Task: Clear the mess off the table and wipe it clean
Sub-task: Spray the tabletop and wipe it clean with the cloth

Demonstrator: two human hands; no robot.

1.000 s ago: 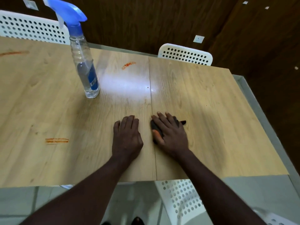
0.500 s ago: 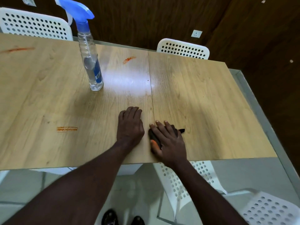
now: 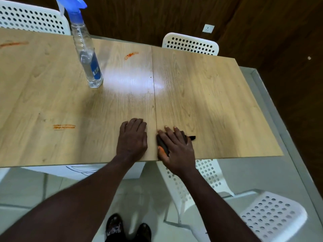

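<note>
**A:** What have you got on the head view?

**B:** My right hand (image 3: 176,147) is pressed flat, fingers spread, on a small dark cloth with an orange-stained edge (image 3: 163,148), right at the near edge of the light wood-grain table (image 3: 218,102). A second ago that cloth sat further in from the edge, so I've dragged it back towards me along the centre seam.

**A:** And the other hand?

**B:** My left hand (image 3: 132,137) lies open, palm down on the bare wood just left of the seam, holding nothing. It has slid nearer too.

**A:** So is that strip clean?

**B:** Around the hands it looks clean to me, yes. But the job's far from over: an orange double-streak smear (image 3: 64,126) sits near-left, another orange smear (image 3: 131,55) lies far of centre, and a faint orange streak (image 3: 14,44) shows at the far-left.

**A:** Spray still handy?

**B:** The clear plastic spray bottle with the blue trigger head (image 3: 87,56) stands upright at far-left, well apart from both hands. My guess is the cloth goes left next, to that near smear
</note>
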